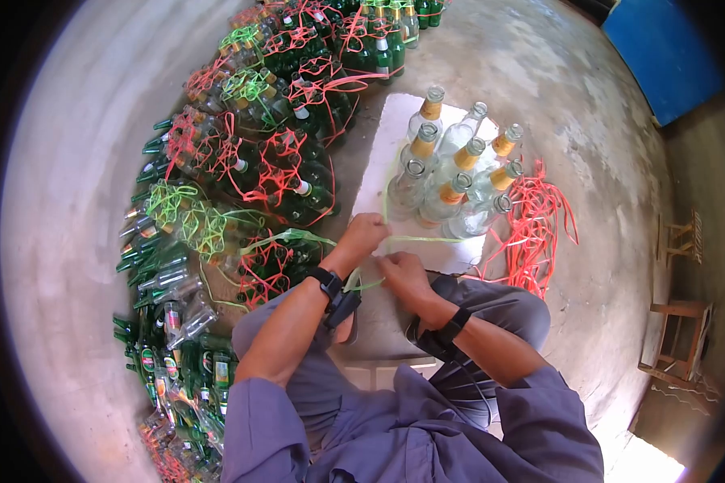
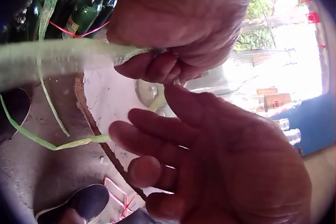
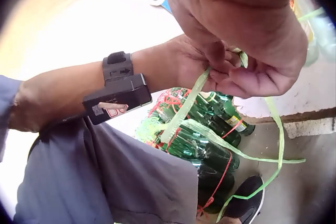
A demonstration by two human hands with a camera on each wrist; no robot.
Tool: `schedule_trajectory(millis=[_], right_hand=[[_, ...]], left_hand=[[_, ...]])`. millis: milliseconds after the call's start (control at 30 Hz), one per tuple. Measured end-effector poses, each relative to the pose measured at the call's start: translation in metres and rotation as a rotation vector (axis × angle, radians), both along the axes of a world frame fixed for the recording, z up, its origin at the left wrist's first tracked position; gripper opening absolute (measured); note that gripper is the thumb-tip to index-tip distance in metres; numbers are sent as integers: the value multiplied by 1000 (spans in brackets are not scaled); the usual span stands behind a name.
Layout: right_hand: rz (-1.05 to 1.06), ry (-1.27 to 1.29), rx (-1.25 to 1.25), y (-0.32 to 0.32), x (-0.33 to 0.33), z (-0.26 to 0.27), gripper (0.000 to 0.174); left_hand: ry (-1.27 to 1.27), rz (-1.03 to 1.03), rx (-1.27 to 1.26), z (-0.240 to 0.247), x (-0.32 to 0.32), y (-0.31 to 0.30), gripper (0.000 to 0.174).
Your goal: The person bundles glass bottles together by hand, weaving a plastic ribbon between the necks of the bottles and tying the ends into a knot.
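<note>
Green plastic strap [image 1: 427, 239] runs along the near side of a group of clear bottles [image 1: 451, 194], several with gold neck labels, upright on a white board [image 1: 376, 165]. At its near-left corner my left hand [image 1: 366, 233] pinches the strap [image 2: 68, 58], fingers curled. My right hand [image 1: 405, 274] is just below and right; in the left wrist view this right hand [image 2: 226, 155] meets the left at the thumb, other fingers loosely bent. The right wrist view shows my right hand [image 3: 247, 35] over the left [image 3: 194, 69], a bit of strap between the fingers; the exact crossing is hidden.
Green and clear bottles [image 1: 298, 201], many netted in red and green strap, fill the left side. A heap of red strap [image 1: 540, 225] lies right of the board. A wooden stool [image 1: 678, 342] stands far right, and a blue panel [image 1: 660, 56] at the upper right.
</note>
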State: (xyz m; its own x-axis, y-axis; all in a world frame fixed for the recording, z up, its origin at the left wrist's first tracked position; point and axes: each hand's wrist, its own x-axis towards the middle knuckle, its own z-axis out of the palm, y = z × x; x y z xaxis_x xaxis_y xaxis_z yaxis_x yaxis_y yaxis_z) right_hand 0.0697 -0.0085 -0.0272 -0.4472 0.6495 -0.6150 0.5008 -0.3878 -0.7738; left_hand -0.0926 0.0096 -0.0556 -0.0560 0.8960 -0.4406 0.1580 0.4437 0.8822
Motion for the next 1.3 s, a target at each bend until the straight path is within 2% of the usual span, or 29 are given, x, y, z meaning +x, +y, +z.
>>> schedule_trajectory(millis=[33, 100, 133, 233, 300, 333, 400, 467, 600, 700, 767, 800, 867, 967, 1100, 1200, 1267, 1300], right_hand=[[1, -1, -1, -2, 0, -4, 56], [-221, -72, 282, -4, -1, -13, 62], [-219, -72, 281, -1, -1, -18, 62], [-255, 46, 162, 14, -2, -24, 54], [-305, 325, -87, 19, -4, -24, 43], [-304, 324, -90, 17, -6, -13, 43], [-566, 408, -431, 14, -11, 6, 32], [-594, 385, -432, 18, -8, 4, 30], [-694, 376, -443, 26, -3, -7, 30], [-682, 415, -422, 26, -2, -3, 27], [-681, 416, -409, 27, -2, -4, 26], [-680, 416, -398, 27, -2, -6, 25], [-688, 419, -392, 27, -3, -7, 26], [-697, 431, -373, 27, -3, -8, 26], [-695, 479, -331, 24, -3, -10, 25], [-669, 450, -275, 23, -5, -7, 26], [-665, 449, -284, 22, -5, -2, 26], [-660, 446, -294, 22, -6, -1, 27]], left_hand=[[-13, 0, 5, 0, -1, 0, 15], [-26, 4, 11, 6, -1, 1, 16], [-70, 11, -35, 12, -1, 2, 16], [-90, 0, -76, 15, -1, 3, 17], [-65, -16, -73, 17, -2, 3, 17], [-82, -4, -86, 21, -1, 3, 17], [-101, 9, -97, 23, -2, 4, 17], [-42, -55, -38, 21, -5, 4, 16], [-52, -37, -67, 31, -2, 4, 16], [-38, -45, -39, 23, -8, 6, 15], [359, -114, 142, 9, -17, 10, 18], [360, -116, 142, 15, -19, 11, 18], [670, -53, 203, 36, -21, 10, 20], [748, -12, 287, 41, -27, 8, 21], [784, 26, 241, 48, -19, 4, 23], [678, -13, 192, 41, -12, 1, 24], [385, -44, 27, 35, -6, -1, 23], [385, -44, 27, 33, -3, -1, 23]])
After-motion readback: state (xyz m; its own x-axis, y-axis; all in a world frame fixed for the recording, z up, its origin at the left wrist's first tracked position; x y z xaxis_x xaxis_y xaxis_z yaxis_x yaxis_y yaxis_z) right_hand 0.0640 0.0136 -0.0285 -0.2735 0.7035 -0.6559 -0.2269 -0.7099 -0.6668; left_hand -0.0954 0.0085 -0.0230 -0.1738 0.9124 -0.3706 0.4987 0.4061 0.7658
